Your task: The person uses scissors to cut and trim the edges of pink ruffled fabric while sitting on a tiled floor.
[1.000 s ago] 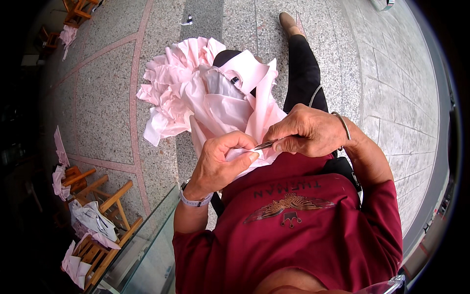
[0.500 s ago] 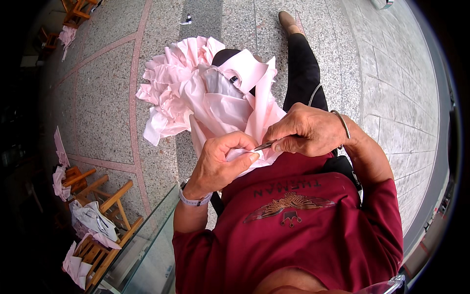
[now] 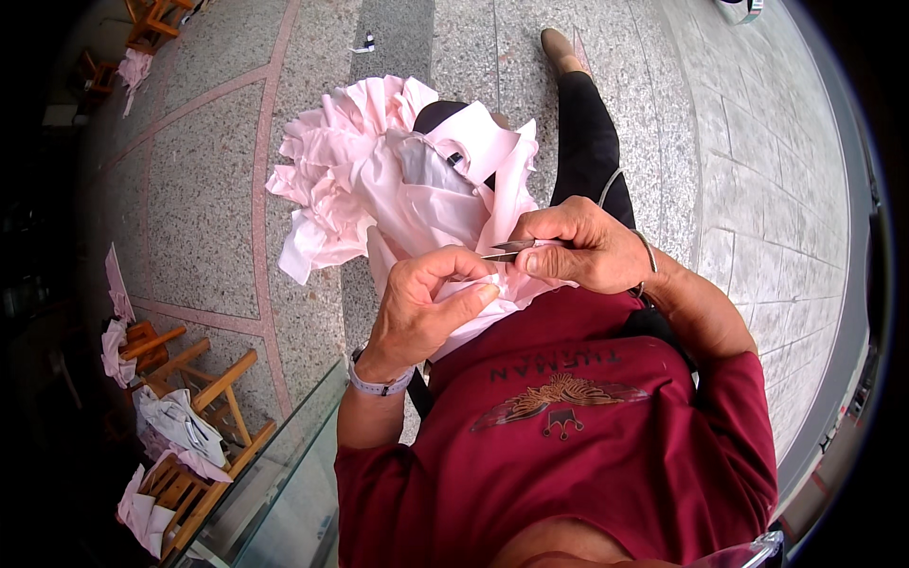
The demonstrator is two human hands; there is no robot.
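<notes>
Two bare hands meet over a bundle of pale pink fabric (image 3: 407,189) heaped on the lap of a seated person in a dark red printed T-shirt (image 3: 568,445). At far left, low wooden stools (image 3: 204,426) draped with more pink and white cloth (image 3: 175,417) stand along the edge of the grey granite pavement (image 3: 199,189), well apart from the work, with a broad stretch of bare paving between them and the bundle. A glass panel edge (image 3: 284,454) runs beside the person's left elbow. The left hand (image 3: 426,303), a pale wristband (image 3: 379,383) at its wrist, is curled, thumb and fingers pinching a fold at the fabric's near edge. Just right of it, the right hand (image 3: 582,251) is clenched around small metal scissors or snips (image 3: 511,250), their tip pointing left and touching the pinched fold. Beyond, a black-trousered leg (image 3: 587,142) stretches out over open stone slabs toward the right rim.
</notes>
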